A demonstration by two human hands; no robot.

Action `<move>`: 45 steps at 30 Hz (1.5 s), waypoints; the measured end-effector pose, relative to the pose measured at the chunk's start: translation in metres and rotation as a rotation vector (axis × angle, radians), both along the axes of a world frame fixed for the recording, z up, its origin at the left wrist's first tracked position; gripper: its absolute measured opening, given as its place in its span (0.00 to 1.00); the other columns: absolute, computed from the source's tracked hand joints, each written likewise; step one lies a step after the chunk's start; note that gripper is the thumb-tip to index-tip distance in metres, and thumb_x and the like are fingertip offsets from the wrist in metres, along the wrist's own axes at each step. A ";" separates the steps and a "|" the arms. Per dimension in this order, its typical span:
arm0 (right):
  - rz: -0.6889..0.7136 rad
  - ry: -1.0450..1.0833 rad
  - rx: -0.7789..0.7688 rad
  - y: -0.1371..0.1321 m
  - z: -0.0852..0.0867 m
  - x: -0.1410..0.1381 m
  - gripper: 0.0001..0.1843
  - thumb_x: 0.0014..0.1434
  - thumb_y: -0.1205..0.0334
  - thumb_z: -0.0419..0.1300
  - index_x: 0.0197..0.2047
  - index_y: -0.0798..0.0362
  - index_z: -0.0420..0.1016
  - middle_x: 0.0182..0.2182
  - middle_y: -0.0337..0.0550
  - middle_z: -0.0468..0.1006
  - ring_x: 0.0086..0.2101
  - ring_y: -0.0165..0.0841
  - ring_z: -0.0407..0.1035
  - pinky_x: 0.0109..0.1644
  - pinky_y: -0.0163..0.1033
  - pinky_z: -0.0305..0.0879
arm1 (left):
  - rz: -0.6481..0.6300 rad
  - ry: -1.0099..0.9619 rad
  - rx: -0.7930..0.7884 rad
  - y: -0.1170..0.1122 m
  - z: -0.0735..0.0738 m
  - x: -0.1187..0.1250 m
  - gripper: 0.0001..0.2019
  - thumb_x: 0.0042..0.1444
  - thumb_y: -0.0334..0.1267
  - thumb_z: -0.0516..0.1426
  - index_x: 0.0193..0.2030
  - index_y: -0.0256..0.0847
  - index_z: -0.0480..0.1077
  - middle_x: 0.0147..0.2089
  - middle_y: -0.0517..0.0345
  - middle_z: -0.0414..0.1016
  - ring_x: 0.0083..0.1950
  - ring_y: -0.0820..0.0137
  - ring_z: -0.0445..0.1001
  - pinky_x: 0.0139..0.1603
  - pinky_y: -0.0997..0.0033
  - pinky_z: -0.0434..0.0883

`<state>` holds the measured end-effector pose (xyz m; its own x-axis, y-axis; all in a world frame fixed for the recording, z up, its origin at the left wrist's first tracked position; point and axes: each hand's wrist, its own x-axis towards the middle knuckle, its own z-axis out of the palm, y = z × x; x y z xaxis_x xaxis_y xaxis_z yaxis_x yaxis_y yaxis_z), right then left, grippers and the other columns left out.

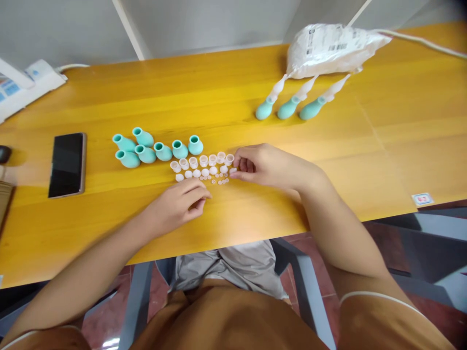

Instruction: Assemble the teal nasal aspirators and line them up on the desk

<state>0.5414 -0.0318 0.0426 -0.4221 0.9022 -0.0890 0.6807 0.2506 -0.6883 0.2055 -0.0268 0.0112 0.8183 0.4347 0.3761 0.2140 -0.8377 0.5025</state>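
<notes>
A yellow wooden bench (383,146) fills the view, with its near edge over your lap. Your left hand (180,201) rests on it closest to you, palm down. The fingers are curled, and thumb and forefinger are drawn close together at the near edge of the clear caps (204,167). Whether a cap sits between those fingertips cannot be told.

Your right hand (262,165) comes in from the right, knuckles up and fingers bent inward. Its tips touch the right end of the same caps, and again it cannot be told whether they grip one.

The clear caps lie between your two hands in loose rows, larger ones farther from you and tiny ones nearer. Just beyond them, to the left, seven teal bulbs (156,148) lie bunched together, open necks showing.

A phone (67,164) lies flat, well to the left, with its screen dark. At the bench's right edge sits a small sticker (422,199) with red and blue print too small to read.

Farther off, three fitted bulbs (288,108) lie side by side, each with a pale twisted tip pointing at a white bag (328,48). The bag carries a printed label with barcodes, but its writing is not legible.

At the far left stands a white box (22,87) with blue markings, also unreadable.
</notes>
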 end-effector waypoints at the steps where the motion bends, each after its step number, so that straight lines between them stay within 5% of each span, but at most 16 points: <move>1: -0.009 -0.011 0.013 0.000 -0.001 -0.001 0.12 0.74 0.50 0.73 0.43 0.48 0.82 0.34 0.42 0.87 0.32 0.37 0.75 0.40 0.42 0.65 | -0.004 -0.002 -0.023 0.000 0.001 -0.001 0.11 0.79 0.24 0.60 0.58 0.43 0.80 0.52 0.52 0.87 0.50 0.65 0.87 0.53 0.66 0.83; 9: -0.038 0.058 0.037 -0.003 0.007 0.004 0.07 0.72 0.56 0.72 0.42 0.48 0.84 0.35 0.43 0.89 0.32 0.39 0.79 0.41 0.44 0.71 | 0.022 -0.115 -0.153 -0.002 0.014 0.000 0.11 0.74 0.22 0.64 0.52 0.43 0.79 0.48 0.58 0.84 0.46 0.71 0.85 0.51 0.71 0.83; 15: -0.052 0.491 -0.200 -0.016 0.018 -0.013 0.16 0.71 0.43 0.81 0.47 0.46 0.89 0.37 0.42 0.92 0.33 0.37 0.81 0.38 0.44 0.79 | 0.125 -0.290 -0.315 -0.001 0.021 0.001 0.12 0.68 0.22 0.66 0.48 0.45 0.80 0.46 0.60 0.85 0.43 0.71 0.84 0.44 0.70 0.82; 22: -0.024 0.893 -0.330 -0.030 0.001 -0.050 0.17 0.70 0.48 0.85 0.47 0.49 0.90 0.40 0.45 0.92 0.36 0.35 0.87 0.40 0.41 0.88 | 0.173 -0.486 -0.411 -0.003 0.023 0.002 0.10 0.69 0.23 0.66 0.46 0.45 0.79 0.45 0.57 0.85 0.43 0.68 0.85 0.45 0.64 0.85; 28: -0.001 0.949 -0.376 -0.032 -0.009 -0.062 0.16 0.72 0.51 0.84 0.48 0.52 0.89 0.38 0.43 0.92 0.35 0.30 0.87 0.41 0.34 0.87 | 0.117 -0.630 -0.259 -0.004 0.016 0.003 0.12 0.67 0.27 0.76 0.49 0.46 0.83 0.47 0.55 0.91 0.44 0.65 0.91 0.47 0.65 0.88; 45: -0.039 0.955 -0.364 -0.031 -0.016 -0.065 0.17 0.74 0.50 0.83 0.50 0.53 0.87 0.37 0.42 0.92 0.33 0.29 0.86 0.37 0.32 0.86 | 0.182 -0.521 -0.215 -0.005 0.018 0.001 0.10 0.72 0.28 0.75 0.51 0.49 0.85 0.47 0.58 0.92 0.48 0.63 0.92 0.54 0.57 0.89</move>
